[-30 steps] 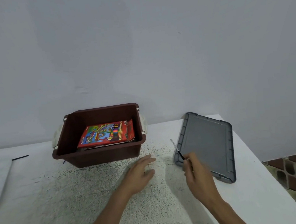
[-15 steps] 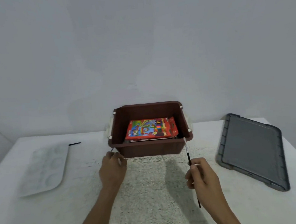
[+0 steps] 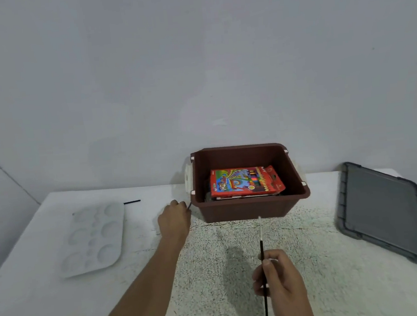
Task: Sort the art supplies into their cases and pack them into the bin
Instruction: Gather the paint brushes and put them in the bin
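A brown bin (image 3: pixel 248 211) stands at the back of the white table, with a red box of coloured pencils (image 3: pixel 243 182) lying on top of other items inside. My right hand (image 3: pixel 282 285) grips a thin black paintbrush (image 3: pixel 261 249) near the table's front; its pale tip points towards the bin. My left hand (image 3: pixel 174 221) is at the bin's front left corner, its curled fingers closed on the end of a thin dark stick (image 3: pixel 189 205); most of that stick is hidden.
A white paint palette (image 3: pixel 93 239) lies at the left, with a short black stick (image 3: pixel 132 202) just behind it. The bin's grey lid (image 3: pixel 386 213) lies flat at the right, near the table's edge. A wall stands close behind the table.
The view has swung left, so the bin now sits right of centre. My left hand reached to the bin's left corner and closed on the dark stick. My right hand drew the brush back.
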A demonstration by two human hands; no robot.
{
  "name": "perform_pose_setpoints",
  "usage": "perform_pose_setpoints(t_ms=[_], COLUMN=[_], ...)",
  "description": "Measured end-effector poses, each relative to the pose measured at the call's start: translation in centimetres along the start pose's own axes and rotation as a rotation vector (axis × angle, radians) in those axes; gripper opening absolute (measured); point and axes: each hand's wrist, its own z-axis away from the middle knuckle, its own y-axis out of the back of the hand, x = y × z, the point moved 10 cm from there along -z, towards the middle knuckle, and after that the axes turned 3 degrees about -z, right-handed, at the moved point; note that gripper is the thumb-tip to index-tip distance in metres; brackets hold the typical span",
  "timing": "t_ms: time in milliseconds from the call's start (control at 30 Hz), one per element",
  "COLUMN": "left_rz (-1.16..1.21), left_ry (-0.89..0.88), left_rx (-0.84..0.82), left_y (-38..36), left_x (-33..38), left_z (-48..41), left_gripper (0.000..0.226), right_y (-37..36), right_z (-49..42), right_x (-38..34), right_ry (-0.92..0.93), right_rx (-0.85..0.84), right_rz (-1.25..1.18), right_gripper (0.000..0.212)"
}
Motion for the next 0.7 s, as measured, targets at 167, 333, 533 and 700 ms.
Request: perform_pose_setpoints(t_ms=[167,333,533,700], left_rz=[-0.046,0.269,0.929,1.199], left_ry=[0.034,0.227,0.235,0.181], left_rx=[-0.071,-0.071,-0.154,-0.233], left_y=[-0.8,-1.3,-1.2,0.2], left_x=[-0.5,-5.2,-7.2,-6.5], left_z=[0.0,2.1,9.1,14.6], left_gripper=[0.018,0.015,0.01,0.01], right_y=[-2.1,-5.2,-7.2,-9.0], right_z=[1.6,2.2,0.9,-0.5], right_x=[1.0,1.6,1.5,1.7], right_ry=[-0.066,-0.105,-0.103,-0.165], right_rx=[0.012,0.001,0.028,0.04], right_rz=[-0.053,-0.065,-0.017,-0.07], right_gripper=[0.016,0.017,0.02,0.021])
